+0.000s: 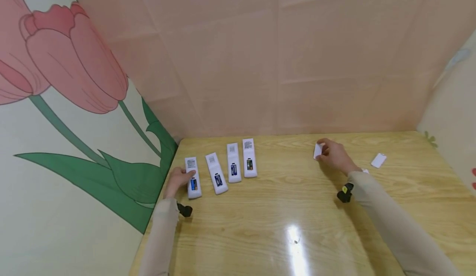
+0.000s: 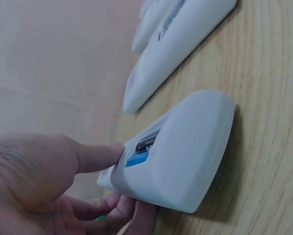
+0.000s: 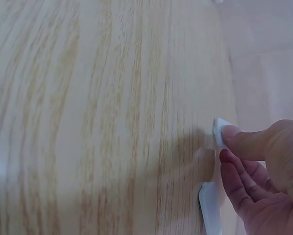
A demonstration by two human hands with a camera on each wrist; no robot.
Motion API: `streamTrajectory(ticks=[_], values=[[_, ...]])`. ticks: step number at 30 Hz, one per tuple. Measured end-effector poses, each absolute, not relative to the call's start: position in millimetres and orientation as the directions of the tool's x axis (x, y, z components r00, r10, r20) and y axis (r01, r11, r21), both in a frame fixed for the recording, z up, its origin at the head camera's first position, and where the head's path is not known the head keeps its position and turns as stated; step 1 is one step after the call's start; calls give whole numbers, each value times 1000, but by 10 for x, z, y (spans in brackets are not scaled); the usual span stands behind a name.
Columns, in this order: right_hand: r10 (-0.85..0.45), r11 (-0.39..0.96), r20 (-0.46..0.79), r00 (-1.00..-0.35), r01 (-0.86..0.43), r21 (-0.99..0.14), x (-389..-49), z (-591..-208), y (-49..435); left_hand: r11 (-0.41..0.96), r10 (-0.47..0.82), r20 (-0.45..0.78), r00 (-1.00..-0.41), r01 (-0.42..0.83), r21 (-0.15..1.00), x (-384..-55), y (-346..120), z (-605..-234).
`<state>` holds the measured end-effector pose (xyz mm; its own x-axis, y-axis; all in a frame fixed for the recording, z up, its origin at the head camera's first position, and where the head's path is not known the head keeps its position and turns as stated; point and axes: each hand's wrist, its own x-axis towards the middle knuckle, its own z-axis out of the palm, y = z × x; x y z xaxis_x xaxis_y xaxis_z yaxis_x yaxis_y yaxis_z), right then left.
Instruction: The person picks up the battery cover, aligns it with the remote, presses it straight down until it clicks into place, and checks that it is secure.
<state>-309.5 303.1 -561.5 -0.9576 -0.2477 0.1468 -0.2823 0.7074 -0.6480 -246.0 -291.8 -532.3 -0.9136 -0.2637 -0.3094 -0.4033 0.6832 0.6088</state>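
Note:
My left hand (image 1: 178, 181) grips the leftmost white remote control (image 1: 190, 163), thumb on its upper face and fingers along its side. This remote lies back up on the table, its battery compartment uncovered, with batteries (image 2: 146, 143) inside. To its right lie three more white remotes, a slanted one (image 1: 212, 160), another (image 1: 232, 150) and the farthest right (image 1: 248, 146), also showing batteries. Well to the right, my right hand (image 1: 336, 157) pinches a small white battery cover (image 1: 317, 151) between thumb and fingers, tilted up above the table.
One white cover (image 1: 379, 160) lies on the wooden table (image 1: 260, 218) right of my right hand. Another cover (image 1: 365, 171) is mostly hidden by the right wrist. A pink cloth backdrop (image 1: 275, 61) rises behind the table, and a tulip-painted panel (image 1: 74, 143) stands at left.

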Motion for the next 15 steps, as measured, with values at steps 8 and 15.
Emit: streamTrajectory(ticks=[8,15], values=[[-237,718,136,-962,-268,-642,-3104,-5629,3025,654,-292,-323,-900,-435,619,-2517,-2938,-5340],[-211,720,115,-971,-234,-653,-3094,-5629,3004,581,-320,-334,-886,-462,670,-2538,-2951,-5372]])
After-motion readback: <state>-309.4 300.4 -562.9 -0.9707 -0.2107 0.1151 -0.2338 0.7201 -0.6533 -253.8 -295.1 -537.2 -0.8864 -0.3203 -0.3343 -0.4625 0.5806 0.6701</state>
